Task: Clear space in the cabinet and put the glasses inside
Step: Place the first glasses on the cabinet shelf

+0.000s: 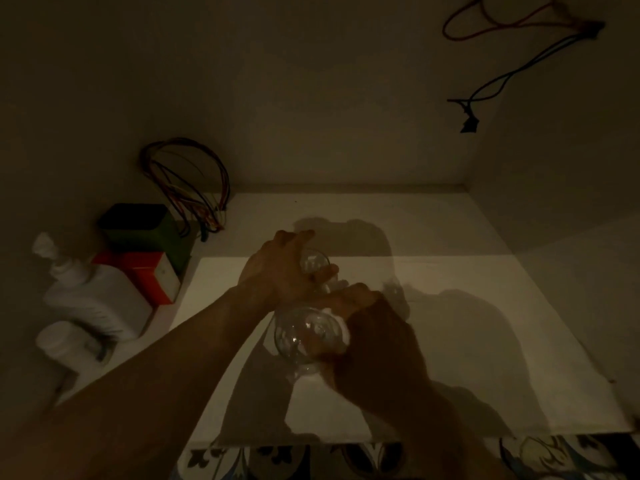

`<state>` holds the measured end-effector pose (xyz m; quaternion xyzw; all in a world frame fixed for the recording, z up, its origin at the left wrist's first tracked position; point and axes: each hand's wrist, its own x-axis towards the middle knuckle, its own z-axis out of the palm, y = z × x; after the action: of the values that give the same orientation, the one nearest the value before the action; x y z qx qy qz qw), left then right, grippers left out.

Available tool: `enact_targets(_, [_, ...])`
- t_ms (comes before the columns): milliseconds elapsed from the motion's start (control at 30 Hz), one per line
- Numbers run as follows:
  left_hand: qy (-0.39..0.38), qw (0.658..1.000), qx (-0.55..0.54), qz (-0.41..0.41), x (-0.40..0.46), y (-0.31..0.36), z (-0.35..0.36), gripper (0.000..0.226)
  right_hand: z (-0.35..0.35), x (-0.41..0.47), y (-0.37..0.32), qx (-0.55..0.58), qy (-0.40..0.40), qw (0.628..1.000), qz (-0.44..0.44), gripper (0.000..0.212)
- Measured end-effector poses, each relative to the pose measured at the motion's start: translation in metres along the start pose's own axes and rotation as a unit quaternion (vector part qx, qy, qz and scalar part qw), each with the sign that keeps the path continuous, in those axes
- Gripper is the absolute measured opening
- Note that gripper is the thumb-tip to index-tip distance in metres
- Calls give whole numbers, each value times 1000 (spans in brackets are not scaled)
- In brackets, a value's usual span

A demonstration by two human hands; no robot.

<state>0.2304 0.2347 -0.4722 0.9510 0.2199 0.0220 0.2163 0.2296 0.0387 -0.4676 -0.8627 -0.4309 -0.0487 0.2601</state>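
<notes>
Inside the dim white cabinet, both arms reach over the shelf (450, 341). My left hand (277, 271) wraps around a clear glass (315, 263) near the middle of the shelf, fingers over its far side. My right hand (374, 327) grips a second clear glass (304, 336), nearer the front, just below the first. The two glasses sit close together, almost touching. Whether their bases rest on the shelf is hidden by the hands.
Along the left wall stand a dark green box (145, 230), a red and white box (149, 275), a white pump bottle (93, 299) and a small white jar (65, 341). Coiled wires (194, 181) hang behind them. More wires (519, 46) dangle at top right. Patterned floor tiles (311, 460) show below the shelf edge.
</notes>
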Motion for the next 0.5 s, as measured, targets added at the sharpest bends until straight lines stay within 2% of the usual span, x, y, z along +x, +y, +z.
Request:
enact_targets(33, [15, 1000, 14, 3, -7, -3, -3, 89, -4, -2, 10, 8, 2, 999, 34, 43])
enact_targets(100, [29, 997, 68, 5, -24, -9, -5, 94, -13, -3, 34, -39, -29, 993, 104, 63])
enact_targets(200, [2, 991, 131, -8, -44, -14, -2, 105, -21, 2, 60, -88, -80, 981, 155, 85])
enact_targets(333, [-25, 988, 150, -18, -56, 1, 4, 111, -20, 5, 73, -106, -130, 969, 182, 94])
enact_targets(500, [-43, 988, 147, -31, -61, 24, -5, 107, -31, 13, 68, -124, -158, 963, 181, 95])
